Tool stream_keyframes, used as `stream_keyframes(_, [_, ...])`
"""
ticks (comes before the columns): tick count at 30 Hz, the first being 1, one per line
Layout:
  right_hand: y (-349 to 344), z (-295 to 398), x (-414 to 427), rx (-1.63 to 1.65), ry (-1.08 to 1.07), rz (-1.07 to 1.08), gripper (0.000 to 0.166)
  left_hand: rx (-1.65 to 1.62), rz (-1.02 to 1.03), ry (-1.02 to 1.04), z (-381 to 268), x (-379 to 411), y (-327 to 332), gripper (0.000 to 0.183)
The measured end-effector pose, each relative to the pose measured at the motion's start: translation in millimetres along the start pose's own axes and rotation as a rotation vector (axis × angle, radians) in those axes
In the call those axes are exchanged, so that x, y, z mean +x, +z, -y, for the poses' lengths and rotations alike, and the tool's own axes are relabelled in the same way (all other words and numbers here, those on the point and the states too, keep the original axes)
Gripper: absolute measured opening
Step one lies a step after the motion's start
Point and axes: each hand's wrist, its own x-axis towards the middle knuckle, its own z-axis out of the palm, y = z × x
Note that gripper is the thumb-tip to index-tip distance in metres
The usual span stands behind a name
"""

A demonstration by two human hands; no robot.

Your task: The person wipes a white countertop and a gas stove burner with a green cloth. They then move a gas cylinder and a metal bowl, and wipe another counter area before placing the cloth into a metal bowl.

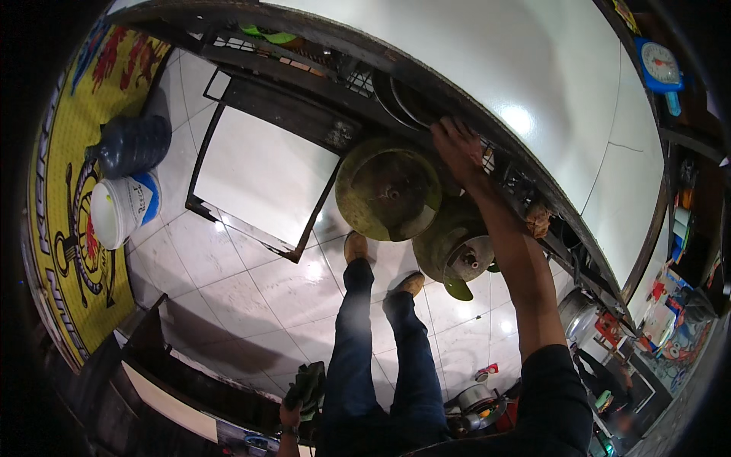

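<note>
My right hand [458,149] reaches under the white tiled counter [548,85], its fingers at the rim of a dark round pan [402,103] on the shelf below; whether they grip it I cannot tell. Just beneath the shelf, two green gas cylinders [388,191] stand on the floor, close to my shoes. Low in the view, my left hand [290,412] is closed on a dark green cloth [310,388], away from the counter.
A low white-topped table [265,177] with a dark frame stands left of the cylinders. Farther left are a dark water jug [131,145] and a white bucket [117,211]. Pots [477,400] lie at lower right. A blue kitchen scale [659,65] stands at upper right.
</note>
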Motion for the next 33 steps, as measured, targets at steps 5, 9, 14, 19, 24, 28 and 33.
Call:
stream_keyframes(5, [-11.1, 23.5, 2.2, 0.082, 0.217, 0.102, 0.033, -0.001, -0.019, 0.072, -0.6, -8.1, 4.9, 0.046])
stream_keyframes(9, [-14.3, 23.9, 14.0, -0.007, 0.825, 0.124, 0.042, 0.045, -0.061, 0.003, 27.6, -5.0, -1.3, 0.049])
stream_keyframes(14, [39.3, -47.0, 0.3, 0.453, 1.115, 0.030, 0.046, 0.232, -0.030, -0.036, 37.0, 20.3, -33.6, 0.044])
stream_keyframes(19, [40.7, -44.3, -0.3, 0.884, 1.204, -0.216, 0.044, 0.228, -0.038, 0.065, -4.9, 35.0, -12.4, 0.045])
stream_keyframes(24, [19.5, -29.6, -60.1, 1.279, 1.162, -0.430, 0.043, 0.225, 0.004, 0.194, -64.6, 47.2, 2.1, 0.045])
stream_keyframes(28, [-43.0, 0.6, -151.0, 1.048, 1.069, -0.295, 0.047, 0.204, 0.052, 0.319, -123.3, 46.9, 25.9, 0.046])
stream_keyframes(33, [-162.7, 50.9, -279.5, 0.711, 1.237, -0.112, 0.055, 0.210, 0.168, 0.493, -204.0, 28.8, 49.0, 0.046])
